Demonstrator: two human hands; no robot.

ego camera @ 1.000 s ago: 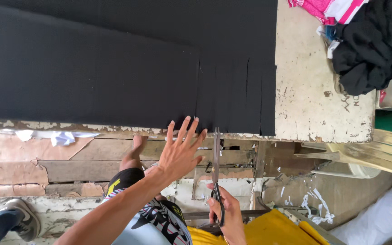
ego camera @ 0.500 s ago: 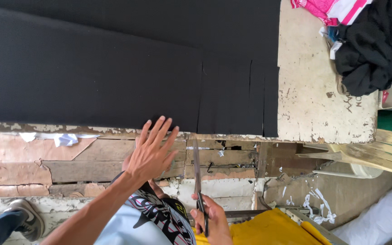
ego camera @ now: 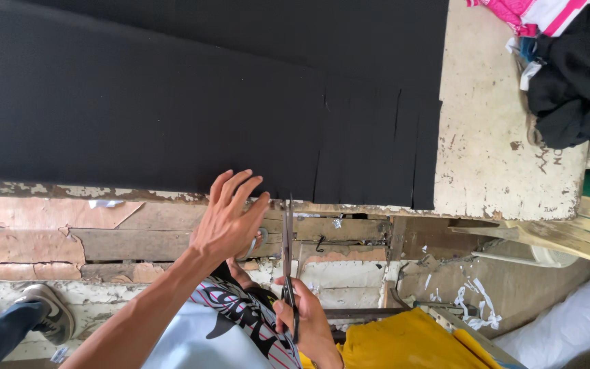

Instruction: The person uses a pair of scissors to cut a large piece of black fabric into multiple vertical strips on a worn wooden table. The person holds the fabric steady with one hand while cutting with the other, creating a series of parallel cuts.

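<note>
Below the desk (ego camera: 500, 164) edge, the left hand (ego camera: 230, 219) has shifted left since a second ago, fingers spread just under the black fabric (ego camera: 172, 116). The right hand (ego camera: 305, 321) grips long scissors (ego camera: 287, 253), tips now meeting the hem left of three cut slits. Dark clothing (ego camera: 575, 82) is heaped on the worn, flaking desk.

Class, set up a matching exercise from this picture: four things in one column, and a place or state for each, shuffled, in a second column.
Things:
1. black sheet
2. scissors
3. left hand
4. heap of dark clothes

Places or states:
A. held in the right hand, blades pointing at the table edge
B. open, fingers spread, at the table edge
C. spread across the table, with slits along one end
D. far right of the tabletop

Pairs: 1-C, 2-A, 3-B, 4-D
</note>
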